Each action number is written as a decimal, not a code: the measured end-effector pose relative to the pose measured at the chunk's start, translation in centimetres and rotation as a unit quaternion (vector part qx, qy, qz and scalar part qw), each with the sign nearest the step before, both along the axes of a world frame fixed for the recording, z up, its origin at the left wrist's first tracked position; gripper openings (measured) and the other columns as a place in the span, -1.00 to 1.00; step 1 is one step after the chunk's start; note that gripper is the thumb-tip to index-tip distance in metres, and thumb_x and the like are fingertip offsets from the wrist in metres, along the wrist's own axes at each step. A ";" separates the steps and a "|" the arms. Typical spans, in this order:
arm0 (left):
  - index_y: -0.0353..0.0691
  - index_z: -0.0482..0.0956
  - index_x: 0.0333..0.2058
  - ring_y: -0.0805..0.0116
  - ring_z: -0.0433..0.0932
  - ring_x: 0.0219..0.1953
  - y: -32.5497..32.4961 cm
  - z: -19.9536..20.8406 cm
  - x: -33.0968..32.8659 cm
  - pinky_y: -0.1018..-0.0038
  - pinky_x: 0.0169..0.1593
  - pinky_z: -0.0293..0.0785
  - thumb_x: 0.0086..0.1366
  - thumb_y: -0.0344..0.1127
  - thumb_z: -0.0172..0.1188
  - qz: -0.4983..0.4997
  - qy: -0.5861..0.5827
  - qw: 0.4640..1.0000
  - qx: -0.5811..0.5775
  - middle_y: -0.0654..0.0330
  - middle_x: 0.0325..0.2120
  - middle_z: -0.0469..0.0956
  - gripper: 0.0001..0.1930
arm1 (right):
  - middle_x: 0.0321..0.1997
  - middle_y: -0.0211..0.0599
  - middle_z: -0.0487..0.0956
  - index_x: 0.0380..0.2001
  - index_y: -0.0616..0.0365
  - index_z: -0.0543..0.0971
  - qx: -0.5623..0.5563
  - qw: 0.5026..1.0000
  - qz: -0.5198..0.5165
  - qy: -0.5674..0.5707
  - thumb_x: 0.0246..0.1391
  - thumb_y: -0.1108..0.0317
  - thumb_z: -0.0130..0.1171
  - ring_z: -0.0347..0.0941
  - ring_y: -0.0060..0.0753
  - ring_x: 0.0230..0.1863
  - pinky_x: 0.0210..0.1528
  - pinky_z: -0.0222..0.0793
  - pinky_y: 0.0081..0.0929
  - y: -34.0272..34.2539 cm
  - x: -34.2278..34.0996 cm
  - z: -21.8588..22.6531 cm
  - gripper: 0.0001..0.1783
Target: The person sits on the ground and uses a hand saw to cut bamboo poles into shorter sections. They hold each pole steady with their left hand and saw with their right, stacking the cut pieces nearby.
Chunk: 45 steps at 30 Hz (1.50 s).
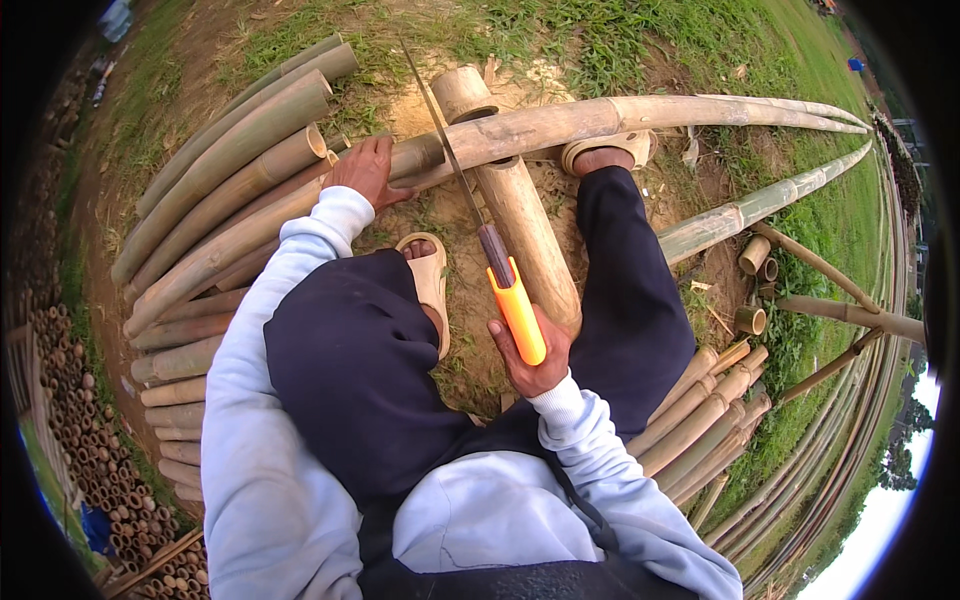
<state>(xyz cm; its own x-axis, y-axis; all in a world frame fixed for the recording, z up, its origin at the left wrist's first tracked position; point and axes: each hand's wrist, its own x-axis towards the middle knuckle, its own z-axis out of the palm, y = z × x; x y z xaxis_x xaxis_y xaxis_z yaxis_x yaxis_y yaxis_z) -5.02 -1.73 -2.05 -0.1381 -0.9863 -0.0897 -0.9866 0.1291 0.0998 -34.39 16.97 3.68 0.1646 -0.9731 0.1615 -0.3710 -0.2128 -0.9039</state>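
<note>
A long bamboo pole [590,118] lies crosswise over a short bamboo log [525,225] on the ground. My left hand [368,175] has its fingers wrapped over the pole's left part, left of the saw. In my right hand [537,357] is the orange handle of a handsaw [518,318], fingers closed around it. The saw's thin blade runs away from me and crosses the pole beside the log. Whether its teeth are inside a cut is too small to tell. Pale sawdust lies around the far end of the log.
Cut bamboo lengths [225,160] are piled at left. Another bundle [710,420] lies right of my leg, near short cut pieces [752,255] and a wooden stand [845,312]. My sandalled feet flank the log. A green pole [765,205] extends to the right.
</note>
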 end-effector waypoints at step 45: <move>-0.31 0.63 -0.13 -0.10 0.73 -0.10 -2.5 2.5 -0.6 0.08 0.00 0.65 0.04 0.08 0.52 0.026 -0.021 0.995 0.097 -0.13 -0.20 0.72 -0.40 | -0.57 -0.10 0.58 -0.23 0.33 0.63 0.068 0.994 -0.036 -0.078 0.20 0.47 0.35 0.52 -0.20 -0.59 -0.42 0.43 -0.36 -3.9 3.1 -3.1 -0.85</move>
<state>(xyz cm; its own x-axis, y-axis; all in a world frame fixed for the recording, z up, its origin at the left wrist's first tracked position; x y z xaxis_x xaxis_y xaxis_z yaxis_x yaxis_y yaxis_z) -5.61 -4.24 0.41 -0.0800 -0.9557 -0.2834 -0.9952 0.0606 0.0766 -31.26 13.05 0.62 0.0765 -0.9960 0.0459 -0.2335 -0.0626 -0.9703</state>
